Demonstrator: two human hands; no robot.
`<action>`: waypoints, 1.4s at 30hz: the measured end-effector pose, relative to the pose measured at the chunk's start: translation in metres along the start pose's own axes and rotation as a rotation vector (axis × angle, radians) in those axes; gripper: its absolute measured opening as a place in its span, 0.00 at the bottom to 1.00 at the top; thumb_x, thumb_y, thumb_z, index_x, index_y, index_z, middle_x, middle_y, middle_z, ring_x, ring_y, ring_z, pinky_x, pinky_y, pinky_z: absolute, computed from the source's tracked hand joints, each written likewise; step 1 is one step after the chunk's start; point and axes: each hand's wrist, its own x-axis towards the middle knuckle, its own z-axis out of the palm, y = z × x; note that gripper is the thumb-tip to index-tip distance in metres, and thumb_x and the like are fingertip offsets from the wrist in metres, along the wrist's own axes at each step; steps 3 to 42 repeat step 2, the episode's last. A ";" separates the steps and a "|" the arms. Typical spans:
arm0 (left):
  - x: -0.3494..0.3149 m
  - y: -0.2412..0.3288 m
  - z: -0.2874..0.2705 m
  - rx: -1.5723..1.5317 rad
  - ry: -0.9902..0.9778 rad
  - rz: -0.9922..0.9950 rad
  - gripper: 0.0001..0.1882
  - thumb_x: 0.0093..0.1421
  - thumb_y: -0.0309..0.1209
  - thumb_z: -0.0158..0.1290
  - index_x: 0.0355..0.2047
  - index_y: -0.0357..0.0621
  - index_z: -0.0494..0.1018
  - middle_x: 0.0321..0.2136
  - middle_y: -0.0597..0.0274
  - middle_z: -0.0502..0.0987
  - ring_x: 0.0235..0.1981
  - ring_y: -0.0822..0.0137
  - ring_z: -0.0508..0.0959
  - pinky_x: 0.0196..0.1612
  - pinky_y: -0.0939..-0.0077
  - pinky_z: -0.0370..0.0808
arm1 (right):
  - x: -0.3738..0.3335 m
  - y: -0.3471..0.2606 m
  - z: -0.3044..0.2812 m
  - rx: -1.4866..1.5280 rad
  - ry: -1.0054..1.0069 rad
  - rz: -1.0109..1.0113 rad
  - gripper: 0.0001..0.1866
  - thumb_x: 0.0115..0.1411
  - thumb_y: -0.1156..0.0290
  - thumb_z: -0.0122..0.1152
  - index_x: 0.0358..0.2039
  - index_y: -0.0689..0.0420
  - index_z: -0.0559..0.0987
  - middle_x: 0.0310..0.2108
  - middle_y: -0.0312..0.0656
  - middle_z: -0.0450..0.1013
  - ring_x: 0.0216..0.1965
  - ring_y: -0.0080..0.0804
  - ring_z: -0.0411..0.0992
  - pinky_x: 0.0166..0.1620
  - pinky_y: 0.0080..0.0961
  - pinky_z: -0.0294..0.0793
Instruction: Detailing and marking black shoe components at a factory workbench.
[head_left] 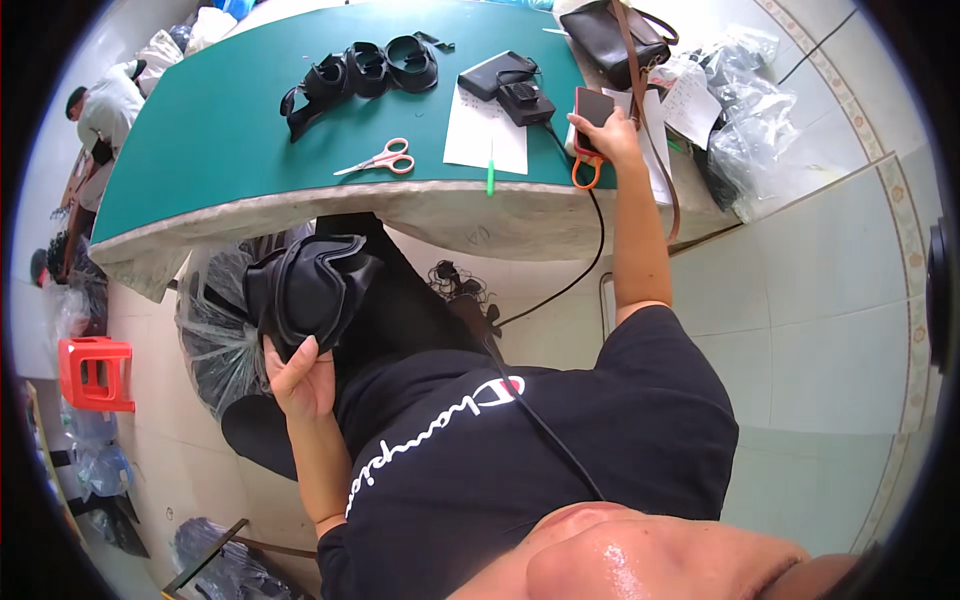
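My left hand (303, 380) grips a black leather-like piece (318, 285) with curved, raised edges, holding it above my lap. The thumb presses on its near end and the other fingers are partly hidden under it. At the table's right end, my right hand (610, 138) is closed around a phone (594, 106) with a dark screen and a red edge. An orange loop (587, 172) shows just below that hand; I cannot tell what it belongs to.
On the green table (230, 130) lie black curled pieces (370, 70), scissors (385, 158), a paper sheet (470, 135), a green pen (490, 178) and a black cabled box (525, 102). A dark handbag (615, 45) sits far right. A red stool (97, 373) and another person (108, 105) are left.
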 end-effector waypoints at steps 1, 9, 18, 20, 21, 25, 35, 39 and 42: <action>-0.001 -0.001 0.001 0.011 0.025 -0.016 0.36 0.52 0.11 0.45 0.62 0.35 0.51 0.58 0.47 0.62 0.60 0.55 0.64 0.64 0.59 0.57 | 0.006 0.006 0.003 0.081 0.034 -0.064 0.62 0.34 0.26 0.63 0.53 0.71 0.62 0.43 0.61 0.72 0.47 0.51 0.73 0.50 0.36 0.72; -0.001 -0.001 0.003 0.026 0.049 -0.035 0.36 0.52 0.12 0.47 0.62 0.36 0.51 0.58 0.48 0.63 0.60 0.55 0.64 0.64 0.58 0.57 | 0.006 0.001 -0.004 0.082 -0.050 0.004 0.61 0.35 0.27 0.64 0.53 0.72 0.61 0.45 0.60 0.71 0.47 0.53 0.72 0.50 0.37 0.72; -0.001 -0.001 0.003 0.026 0.049 -0.035 0.36 0.52 0.12 0.47 0.62 0.36 0.51 0.58 0.48 0.63 0.60 0.55 0.64 0.64 0.58 0.57 | 0.006 0.001 -0.004 0.082 -0.050 0.004 0.61 0.35 0.27 0.64 0.53 0.72 0.61 0.45 0.60 0.71 0.47 0.53 0.72 0.50 0.37 0.72; -0.001 -0.001 0.003 0.026 0.049 -0.035 0.36 0.52 0.12 0.47 0.62 0.36 0.51 0.58 0.48 0.63 0.60 0.55 0.64 0.64 0.58 0.57 | 0.006 0.001 -0.004 0.082 -0.050 0.004 0.61 0.35 0.27 0.64 0.53 0.72 0.61 0.45 0.60 0.71 0.47 0.53 0.72 0.50 0.37 0.72; -0.001 -0.001 0.003 0.026 0.049 -0.035 0.36 0.52 0.12 0.47 0.62 0.36 0.51 0.58 0.48 0.63 0.60 0.55 0.64 0.64 0.58 0.57 | 0.006 0.001 -0.004 0.082 -0.050 0.004 0.61 0.35 0.27 0.64 0.53 0.72 0.61 0.45 0.60 0.71 0.47 0.53 0.72 0.50 0.37 0.72; -0.001 -0.001 0.003 0.026 0.049 -0.035 0.36 0.52 0.12 0.47 0.62 0.36 0.51 0.58 0.48 0.63 0.60 0.55 0.64 0.64 0.58 0.57 | 0.006 0.001 -0.004 0.082 -0.050 0.004 0.61 0.35 0.27 0.64 0.53 0.72 0.61 0.45 0.60 0.71 0.47 0.53 0.72 0.50 0.37 0.72; -0.001 -0.001 0.003 0.026 0.049 -0.035 0.36 0.52 0.12 0.47 0.62 0.36 0.51 0.58 0.48 0.63 0.60 0.55 0.64 0.64 0.58 0.57 | 0.006 0.001 -0.004 0.082 -0.050 0.004 0.61 0.35 0.27 0.64 0.53 0.72 0.61 0.45 0.60 0.71 0.47 0.53 0.72 0.50 0.37 0.72; -0.001 -0.001 0.003 0.026 0.049 -0.035 0.36 0.52 0.12 0.47 0.62 0.36 0.51 0.58 0.48 0.63 0.60 0.55 0.64 0.64 0.58 0.57 | 0.006 0.001 -0.004 0.082 -0.050 0.004 0.61 0.35 0.27 0.64 0.53 0.72 0.61 0.45 0.60 0.71 0.47 0.53 0.72 0.50 0.37 0.72; -0.001 -0.001 0.003 0.026 0.049 -0.035 0.36 0.52 0.12 0.47 0.62 0.36 0.51 0.58 0.48 0.63 0.60 0.55 0.64 0.64 0.58 0.57 | 0.006 0.001 -0.004 0.082 -0.050 0.004 0.61 0.35 0.27 0.64 0.53 0.72 0.61 0.45 0.60 0.71 0.47 0.53 0.72 0.50 0.37 0.72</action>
